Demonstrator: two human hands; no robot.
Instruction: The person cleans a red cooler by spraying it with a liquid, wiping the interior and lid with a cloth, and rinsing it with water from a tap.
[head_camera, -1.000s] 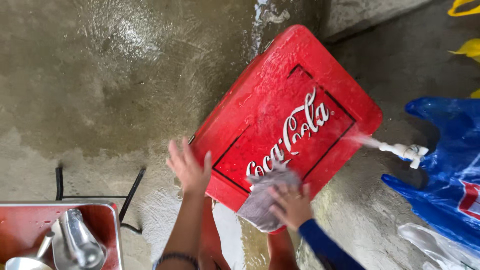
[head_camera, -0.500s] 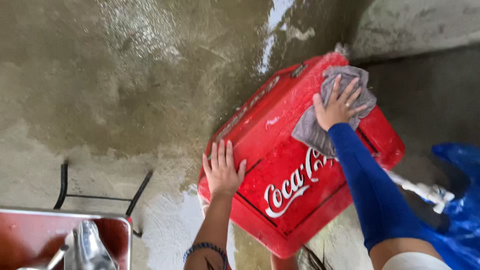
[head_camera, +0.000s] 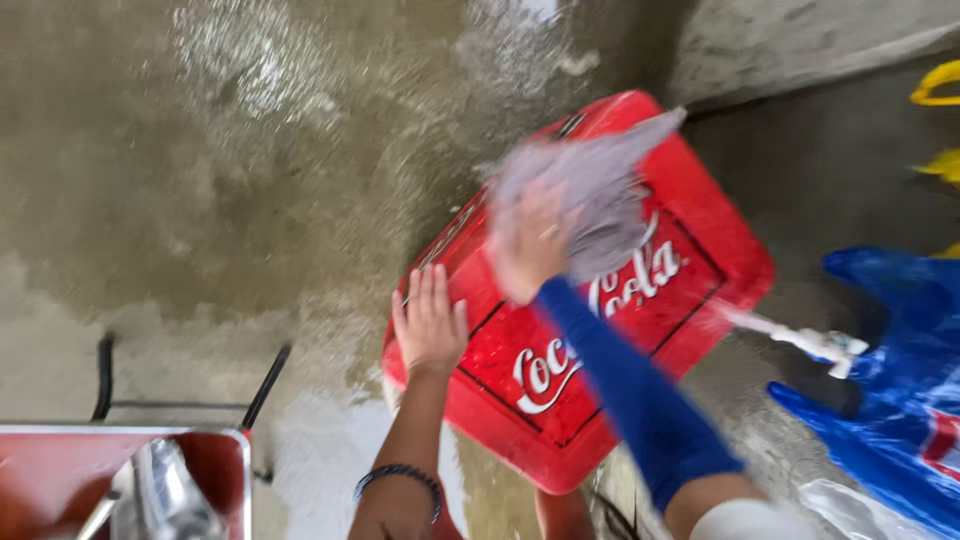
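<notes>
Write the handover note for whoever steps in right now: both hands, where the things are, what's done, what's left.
Left hand: flat and open on the near left edge of the red cooler lid, bracing it.
Right hand: gripping a grey cloth, pressed on the upper middle of the lid; blurred with motion.
The lid lies tilted on the wet concrete floor; a white spout sticks out at its right side, next to a blue plastic bag.
Done: lid surface is wet and beaded with water.
Left: how clean it is cannot be judged through the blur; the lower right part is away from the cloth.
</notes>
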